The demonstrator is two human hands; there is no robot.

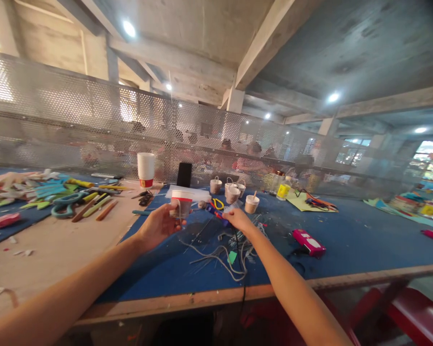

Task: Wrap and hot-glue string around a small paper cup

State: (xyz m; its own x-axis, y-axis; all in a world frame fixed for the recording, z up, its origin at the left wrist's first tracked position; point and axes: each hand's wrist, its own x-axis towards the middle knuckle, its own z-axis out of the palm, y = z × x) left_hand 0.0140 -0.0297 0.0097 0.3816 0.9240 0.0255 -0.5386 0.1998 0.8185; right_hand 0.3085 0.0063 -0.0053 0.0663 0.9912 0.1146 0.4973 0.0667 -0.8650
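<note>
Gripping a red-rimmed paper cup (pixel 181 205) in your left hand (pixel 158 226), fingers curled around it, your right hand (pixel 238 219) hovers with fingers loosely bent above loose wires (pixel 223 257) on the tabletop (pixel 346 250).

Single head cam, worn, facing forward and only slightly down across the surface (pixel 346 240). Both forearms enter from the near edge; hands sit mid-frame, close. Far side shows the mesh partition (pixel 94 120) and ceiling. Wide lens, edges bowed. No second view.
</note>
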